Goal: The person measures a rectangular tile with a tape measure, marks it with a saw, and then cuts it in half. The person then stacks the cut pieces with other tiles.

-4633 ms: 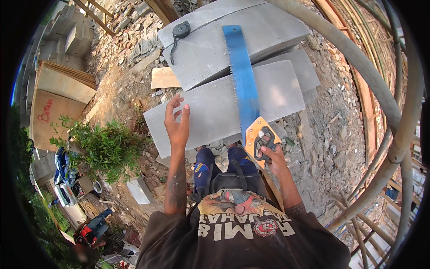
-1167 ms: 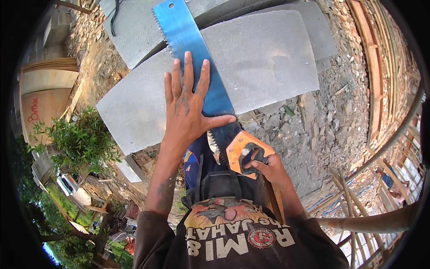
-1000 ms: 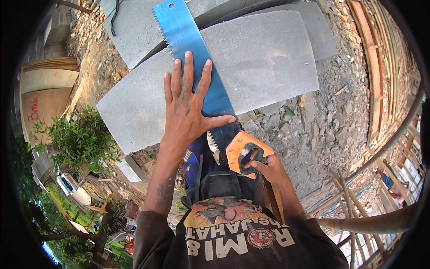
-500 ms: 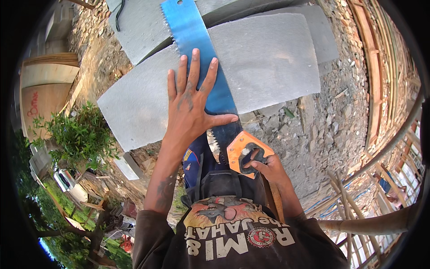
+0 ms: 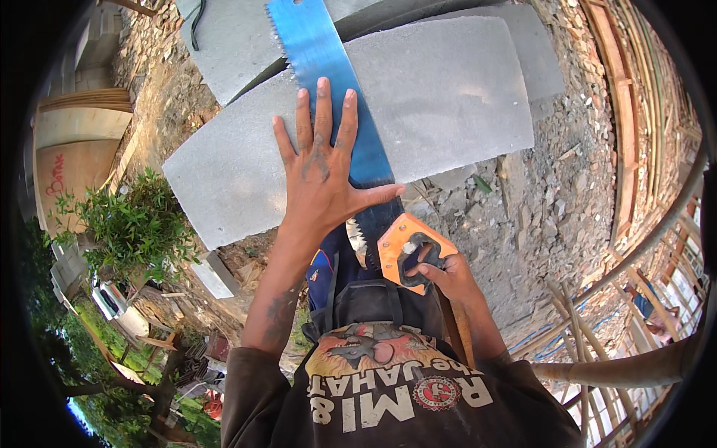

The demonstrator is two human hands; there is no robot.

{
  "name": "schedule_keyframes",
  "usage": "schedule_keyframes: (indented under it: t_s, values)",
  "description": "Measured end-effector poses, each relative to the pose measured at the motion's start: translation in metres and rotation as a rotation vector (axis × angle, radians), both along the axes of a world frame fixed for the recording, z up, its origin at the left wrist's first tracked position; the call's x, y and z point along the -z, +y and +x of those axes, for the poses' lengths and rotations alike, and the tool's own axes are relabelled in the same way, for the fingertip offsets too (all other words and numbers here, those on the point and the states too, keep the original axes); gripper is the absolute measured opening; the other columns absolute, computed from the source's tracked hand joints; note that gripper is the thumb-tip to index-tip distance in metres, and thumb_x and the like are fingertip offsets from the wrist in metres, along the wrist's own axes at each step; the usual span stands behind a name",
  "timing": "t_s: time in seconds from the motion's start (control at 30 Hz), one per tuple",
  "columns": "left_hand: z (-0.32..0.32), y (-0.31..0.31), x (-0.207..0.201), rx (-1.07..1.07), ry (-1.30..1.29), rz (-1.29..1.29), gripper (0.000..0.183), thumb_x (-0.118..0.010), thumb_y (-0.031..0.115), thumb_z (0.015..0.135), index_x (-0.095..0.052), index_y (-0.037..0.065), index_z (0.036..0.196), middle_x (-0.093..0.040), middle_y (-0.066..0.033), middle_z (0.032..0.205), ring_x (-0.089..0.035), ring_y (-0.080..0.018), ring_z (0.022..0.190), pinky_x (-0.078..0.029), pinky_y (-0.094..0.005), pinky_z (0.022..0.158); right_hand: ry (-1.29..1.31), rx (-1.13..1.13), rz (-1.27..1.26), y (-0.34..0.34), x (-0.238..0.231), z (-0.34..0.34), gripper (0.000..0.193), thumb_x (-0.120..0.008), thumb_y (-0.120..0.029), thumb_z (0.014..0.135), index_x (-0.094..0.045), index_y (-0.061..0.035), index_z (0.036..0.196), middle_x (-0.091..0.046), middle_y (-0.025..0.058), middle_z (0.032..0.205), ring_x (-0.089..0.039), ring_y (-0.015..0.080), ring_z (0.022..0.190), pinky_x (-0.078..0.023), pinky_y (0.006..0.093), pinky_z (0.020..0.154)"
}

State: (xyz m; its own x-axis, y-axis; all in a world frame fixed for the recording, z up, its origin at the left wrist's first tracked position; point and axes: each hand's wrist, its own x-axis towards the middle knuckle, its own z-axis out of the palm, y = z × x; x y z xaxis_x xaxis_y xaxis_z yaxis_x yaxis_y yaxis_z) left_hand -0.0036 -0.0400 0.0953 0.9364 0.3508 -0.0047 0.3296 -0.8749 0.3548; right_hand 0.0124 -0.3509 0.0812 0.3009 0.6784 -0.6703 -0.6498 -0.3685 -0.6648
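A handsaw with a wide blue blade (image 5: 312, 39) lies flat across a pale grey block (image 5: 455, 93), its tip pointing away from me. My left hand (image 5: 320, 168) is spread over the middle of the blade, fingers apart and pointing at the tip, with the thumb stretched right across the blade's near part. Below it, my right hand (image 5: 450, 279) grips the saw's orange and black handle (image 5: 396, 240) close to my body. The blade's teeth face left; part of that edge is hidden under my left hand.
More grey blocks (image 5: 235, 52) lie beyond the saw. Rubble ground (image 5: 515, 224) stretches to the right, with wooden beams (image 5: 621, 127) and bamboo poles (image 5: 609, 369) past it. A leafy shrub (image 5: 134, 224) and a small block (image 5: 215, 275) sit at the left.
My left hand has shifted slightly, its thumb now a little higher and farther right. The saw has slid very slightly away from my body.
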Motion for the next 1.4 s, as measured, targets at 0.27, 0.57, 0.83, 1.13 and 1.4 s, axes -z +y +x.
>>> schedule_keyframes:
  t_s: [0.27, 0.57, 0.83, 1.13, 1.4]
  values:
    - [0.002, -0.002, 0.001, -0.001, 0.017, 0.036, 0.148, -0.074, 0.092, 0.053, -0.022, 0.012, 0.166, -0.011, -0.0246, 0.171, -0.008, -0.0441, 0.159, 0.001, -0.0700, 0.121, -0.041, -0.042, -0.027, 0.001, -0.003, 0.001, 0.024, -0.074, -0.015, 0.096, -0.069, 0.0016, 0.113, -0.070, 0.0048, 0.112, -0.064, 0.0126, 0.106, -0.052, 0.0301, 0.094]
    - [0.000, -0.003, 0.004, -0.019, 0.015, -0.016, 0.141, -0.068, 0.095, 0.056, -0.029, 0.012, 0.164, -0.013, -0.0208, 0.172, 0.001, -0.0391, 0.160, 0.005, -0.0693, 0.121, 0.023, 0.020, -0.014, 0.006, -0.009, 0.001, 0.019, -0.075, -0.018, 0.097, -0.068, -0.0008, 0.103, -0.071, 0.0036, 0.107, -0.065, 0.0120, 0.102, -0.053, 0.0300, 0.091]
    - [0.000, -0.003, 0.003, -0.025, 0.032, -0.013, 0.145, -0.067, 0.096, 0.054, -0.027, 0.012, 0.165, -0.013, -0.0212, 0.172, 0.001, -0.0397, 0.160, 0.007, -0.0689, 0.121, -0.008, -0.011, -0.049, 0.006, -0.011, 0.004, 0.020, -0.076, -0.019, 0.096, -0.071, -0.0001, 0.100, -0.072, 0.0036, 0.106, -0.064, 0.0106, 0.102, -0.053, 0.0295, 0.090]
    - [0.000, 0.000, 0.001, 0.004, 0.030, -0.039, 0.149, -0.065, 0.099, 0.051, -0.026, 0.011, 0.165, -0.010, -0.0231, 0.172, 0.002, -0.0410, 0.160, 0.009, -0.0691, 0.120, 0.048, 0.063, -0.019, 0.003, -0.005, 0.000, 0.021, -0.076, -0.015, 0.095, -0.068, 0.0005, 0.108, -0.071, 0.0058, 0.112, -0.064, 0.0121, 0.106, -0.053, 0.0308, 0.092]
    - [0.000, -0.001, 0.002, -0.006, 0.034, -0.034, 0.151, -0.066, 0.099, 0.048, -0.026, 0.012, 0.165, -0.010, -0.0228, 0.172, 0.002, -0.0412, 0.160, 0.008, -0.0710, 0.119, 0.055, 0.051, -0.023, 0.000, -0.004, 0.001, 0.023, -0.076, -0.014, 0.094, -0.069, 0.0007, 0.111, -0.071, 0.0066, 0.115, -0.064, 0.0129, 0.108, -0.052, 0.0318, 0.095]
